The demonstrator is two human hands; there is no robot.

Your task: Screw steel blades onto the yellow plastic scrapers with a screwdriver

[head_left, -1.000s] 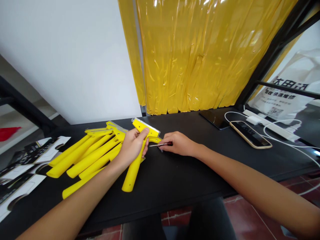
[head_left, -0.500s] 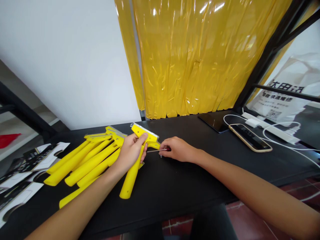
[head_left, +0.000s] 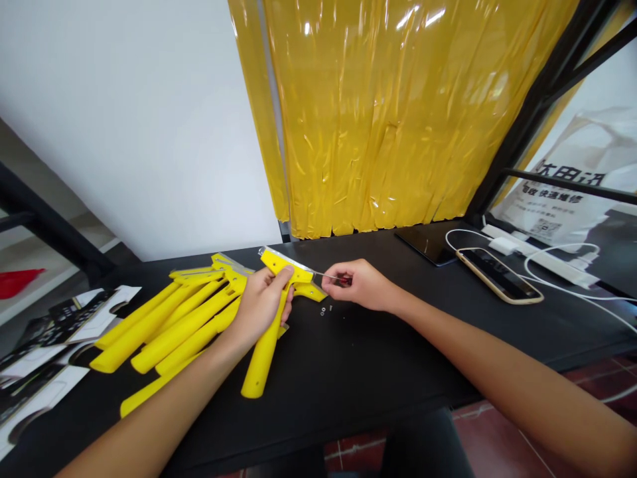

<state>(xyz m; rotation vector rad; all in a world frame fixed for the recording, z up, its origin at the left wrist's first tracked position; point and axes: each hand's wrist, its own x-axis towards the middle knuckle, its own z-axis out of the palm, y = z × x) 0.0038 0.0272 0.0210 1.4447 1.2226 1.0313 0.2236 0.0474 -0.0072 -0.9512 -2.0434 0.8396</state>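
Note:
My left hand (head_left: 266, 299) is closed around the neck of a yellow scraper (head_left: 263, 355), its wide head with a metal strip tilted up and its handle toward me. My right hand (head_left: 362, 285) pinches a thin screwdriver (head_left: 344, 281) with a dark red handle; the shaft reaches left to the right end of the scraper's head. Below that end, a few tiny metal parts (head_left: 323, 310) like screws or nuts lie on the black table (head_left: 378, 372). Another yellow head piece shows just behind the held scraper. A pile of similar yellow scrapers (head_left: 179, 325) lies left of my left hand, partly under my forearm.
Black and white printed cards (head_left: 54, 358) lie at the far left. On the right are a phone (head_left: 497, 273), a dark tablet (head_left: 430, 243), a white power strip (head_left: 542, 255) with cables and a white plastic bag (head_left: 557, 179). A yellow plastic curtain (head_left: 398, 119) hangs behind the table.
My right hand has moved slightly up and right, bringing the screwdriver from below the head to its right end. The tiny metal parts are now more exposed. My left hand stays nearly still.

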